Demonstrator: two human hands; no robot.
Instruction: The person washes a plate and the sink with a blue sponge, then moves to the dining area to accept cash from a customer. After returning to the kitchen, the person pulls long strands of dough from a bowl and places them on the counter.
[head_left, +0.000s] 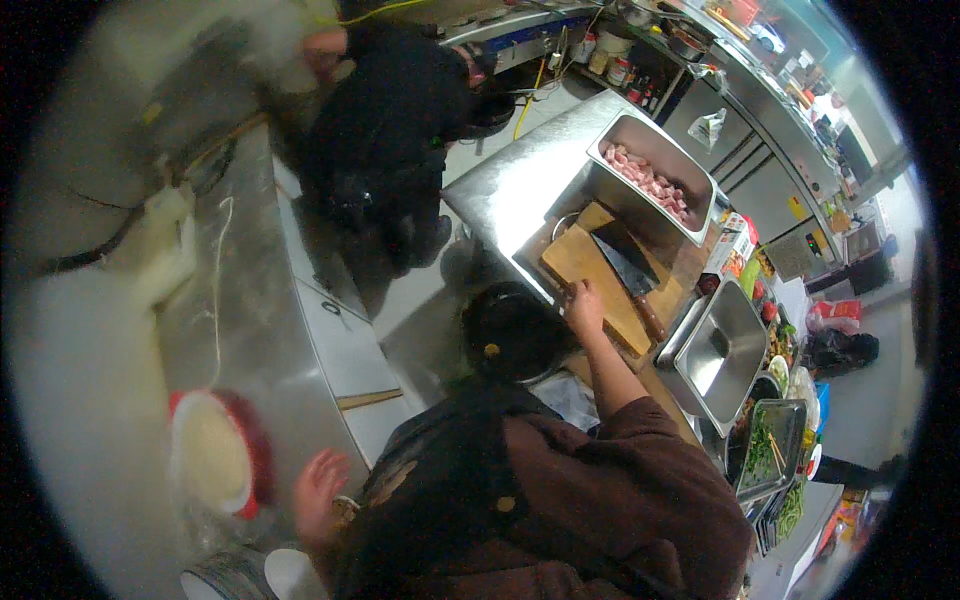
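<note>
My right hand (585, 309) has its fingers curled over the near long edge of a wooden cutting board (589, 262). A broad-bladed kitchen knife (626, 262) lies on the board, its wooden handle towards the lower right. Beyond it, a deep steel pan (709, 210) holds pieces of raw meat (649, 180). My left hand (322, 484) is raised at the lower left with its fingers spread, near the edge of a steel counter (262, 315) and holding nothing that I can see. On that counter stands a red-rimmed bowl (214, 454) with pale contents.
Another person in black (382, 142) bends at the upper left, beside the steel table (502, 180). An empty steel pan (724, 349) and a tray of chopped greens (769, 450) stand at the right. A dark round bin (517, 334) is below the board. Steam blurs the left side.
</note>
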